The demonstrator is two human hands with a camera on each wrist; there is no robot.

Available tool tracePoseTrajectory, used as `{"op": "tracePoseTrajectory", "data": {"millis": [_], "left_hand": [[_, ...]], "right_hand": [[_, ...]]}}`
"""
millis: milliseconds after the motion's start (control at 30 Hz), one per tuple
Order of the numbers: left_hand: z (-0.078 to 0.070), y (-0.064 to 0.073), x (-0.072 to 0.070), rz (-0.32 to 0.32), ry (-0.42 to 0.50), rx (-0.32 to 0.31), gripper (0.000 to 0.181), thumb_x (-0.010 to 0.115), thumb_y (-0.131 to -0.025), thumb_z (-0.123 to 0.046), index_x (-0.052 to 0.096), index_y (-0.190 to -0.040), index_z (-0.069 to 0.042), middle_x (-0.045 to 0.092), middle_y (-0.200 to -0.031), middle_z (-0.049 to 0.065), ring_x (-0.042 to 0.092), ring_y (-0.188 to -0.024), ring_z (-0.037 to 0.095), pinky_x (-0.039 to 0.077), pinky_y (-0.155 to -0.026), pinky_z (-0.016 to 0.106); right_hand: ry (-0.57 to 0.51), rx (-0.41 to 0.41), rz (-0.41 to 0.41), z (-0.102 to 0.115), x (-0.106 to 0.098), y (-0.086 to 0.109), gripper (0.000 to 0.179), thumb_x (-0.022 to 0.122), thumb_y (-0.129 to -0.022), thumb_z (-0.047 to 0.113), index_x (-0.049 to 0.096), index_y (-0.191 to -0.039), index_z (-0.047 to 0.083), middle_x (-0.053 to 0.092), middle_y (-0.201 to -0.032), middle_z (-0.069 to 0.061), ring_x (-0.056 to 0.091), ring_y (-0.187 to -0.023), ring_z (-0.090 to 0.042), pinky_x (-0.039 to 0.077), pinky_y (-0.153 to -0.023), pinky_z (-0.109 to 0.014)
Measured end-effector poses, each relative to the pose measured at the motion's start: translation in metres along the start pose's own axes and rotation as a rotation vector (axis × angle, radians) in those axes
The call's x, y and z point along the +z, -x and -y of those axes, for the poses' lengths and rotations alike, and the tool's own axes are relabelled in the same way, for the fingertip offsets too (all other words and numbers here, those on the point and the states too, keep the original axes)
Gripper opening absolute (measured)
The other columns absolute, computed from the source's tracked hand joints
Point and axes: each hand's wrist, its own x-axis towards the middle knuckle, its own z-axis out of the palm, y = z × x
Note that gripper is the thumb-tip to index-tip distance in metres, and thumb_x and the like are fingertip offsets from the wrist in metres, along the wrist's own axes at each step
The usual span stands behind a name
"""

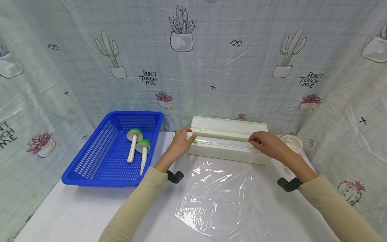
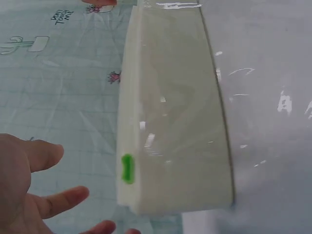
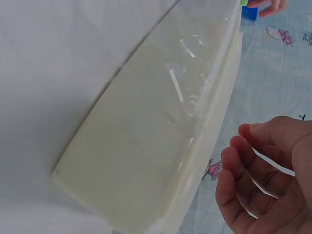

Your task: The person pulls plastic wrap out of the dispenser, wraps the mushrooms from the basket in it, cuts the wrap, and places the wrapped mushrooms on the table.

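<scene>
A long cream plastic-wrap dispenser [image 1: 229,155] lies on the table with its lid [image 1: 229,125] raised at the back. Clear plastic film [image 1: 222,196] runs out over its front face and spreads, wrinkled, on the tabletop. Thumb and fingers apart, my left hand [image 1: 180,142] is at the dispenser's left end, beside a small green slider [image 2: 127,168]. Over the right end is my right hand [image 1: 269,145]; in the right wrist view its fingers [image 3: 236,163] bend loosely toward the thumb, with nothing between them.
A blue basket [image 1: 69,178] stands at the left, holding two mushroom-shaped things with green caps [image 1: 135,133] and white stems. A pale round dish [image 1: 292,144] is behind my right forearm. A printed curtain [image 1: 211,67] closes off the back and sides.
</scene>
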Motion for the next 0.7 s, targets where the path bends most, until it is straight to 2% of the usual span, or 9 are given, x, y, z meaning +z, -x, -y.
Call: {"op": "tracePoseTrajectory", "data": {"millis": [167,300,533,700], "left_hand": [[-0.02,0.016,-0.037,-0.007,-0.066,0.037,0.049,0.054,-0.106,-0.032,0.046,-0.144,-0.002,0.039,-0.144,0.03,0.048,-0.126,0.046,0.044,-0.101,0.06],[-0.027,0.025,-0.06,-0.007,-0.118,0.033,0.048,0.054,-0.106,-0.031,0.045,-0.145,-0.003,0.037,-0.146,0.029,0.048,-0.126,0.044,0.045,-0.101,0.059],[-0.015,0.036,-0.085,-0.008,-0.213,0.004,0.048,0.055,-0.106,-0.028,0.045,-0.144,-0.001,0.042,-0.14,0.029,0.054,-0.115,0.042,0.05,-0.093,0.055],[0.001,0.04,-0.107,0.019,-0.268,-0.014,0.05,0.052,-0.107,-0.027,0.042,-0.146,0.002,0.04,-0.141,0.031,0.054,-0.116,0.044,0.051,-0.091,0.055]], "right_hand": [[0.004,-0.05,-0.016,0.013,-0.004,-0.009,0.012,0.063,-0.098,0.004,0.071,-0.106,0.001,0.071,-0.093,-0.005,0.066,-0.082,-0.019,0.055,-0.07,-0.036],[-0.008,-0.066,-0.005,0.02,-0.005,-0.014,0.011,0.063,-0.097,0.004,0.071,-0.105,0.001,0.071,-0.092,-0.003,0.065,-0.082,-0.018,0.055,-0.069,-0.035],[0.01,-0.076,0.071,0.019,0.002,-0.009,0.011,0.07,-0.094,0.005,0.07,-0.103,0.0,0.068,-0.089,-0.001,0.064,-0.083,-0.018,0.055,-0.071,-0.034],[0.02,-0.023,0.04,0.011,0.005,0.006,0.008,0.073,-0.092,0.006,0.07,-0.098,0.003,0.066,-0.089,-0.001,0.065,-0.082,-0.018,0.056,-0.07,-0.034]]}}
